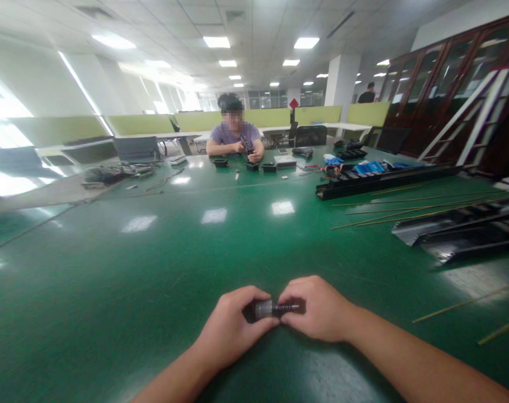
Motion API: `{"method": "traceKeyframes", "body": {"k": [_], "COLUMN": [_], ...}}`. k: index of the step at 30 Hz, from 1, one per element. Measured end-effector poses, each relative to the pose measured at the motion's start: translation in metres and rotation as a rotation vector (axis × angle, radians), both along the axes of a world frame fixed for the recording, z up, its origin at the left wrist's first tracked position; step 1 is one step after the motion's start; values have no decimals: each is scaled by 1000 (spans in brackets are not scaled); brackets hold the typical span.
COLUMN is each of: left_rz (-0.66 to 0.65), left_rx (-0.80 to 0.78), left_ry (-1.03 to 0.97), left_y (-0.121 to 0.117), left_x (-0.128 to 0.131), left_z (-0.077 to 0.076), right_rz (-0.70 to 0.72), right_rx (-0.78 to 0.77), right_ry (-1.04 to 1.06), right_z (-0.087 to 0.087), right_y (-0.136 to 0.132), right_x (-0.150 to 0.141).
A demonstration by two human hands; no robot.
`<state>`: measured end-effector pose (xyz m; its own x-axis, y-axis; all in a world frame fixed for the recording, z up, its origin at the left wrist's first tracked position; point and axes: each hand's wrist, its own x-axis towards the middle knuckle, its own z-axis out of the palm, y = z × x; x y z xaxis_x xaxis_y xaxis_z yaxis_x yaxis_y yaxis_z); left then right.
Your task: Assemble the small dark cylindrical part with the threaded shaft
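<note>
A small motor (263,309) with a grey metal cylinder body and a dark ridged shaft lies sideways between my hands, low over the green table (174,252). My left hand (232,320) is curled round the cylinder, its thumb and forefinger on either side of it. From the other side, the thumb and forefinger of my right hand (317,308) close about the ridged shaft, whose thin pale tip points into that palm. The remaining fingers of both hands are mostly hidden beneath.
Across the table a person (234,131) handles a dark device, with small black trays (269,167) in front. To the right lie long black channels (376,182), thin yellowish rods (405,215) and blue items (367,167). Cables (112,174) lie at the far left. A ladder (485,117) stands behind.
</note>
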<state>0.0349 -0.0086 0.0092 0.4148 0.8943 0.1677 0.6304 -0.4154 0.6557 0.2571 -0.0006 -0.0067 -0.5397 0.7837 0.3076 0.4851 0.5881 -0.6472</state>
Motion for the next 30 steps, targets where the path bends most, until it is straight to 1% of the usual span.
{"method": "traceKeyframes", "body": {"k": [7, 30], "left_rz": [5, 17], "left_rx": [4, 12], "left_ry": [-5, -7], "left_y": [0, 1], "left_x": [-2, -1], "left_z": [-2, 0], "right_rz": [-45, -30], "right_rx": [-9, 32], "right_ry": [-32, -54], "right_z": [2, 4], "right_y": [0, -1], "right_x": [-1, 0]}}
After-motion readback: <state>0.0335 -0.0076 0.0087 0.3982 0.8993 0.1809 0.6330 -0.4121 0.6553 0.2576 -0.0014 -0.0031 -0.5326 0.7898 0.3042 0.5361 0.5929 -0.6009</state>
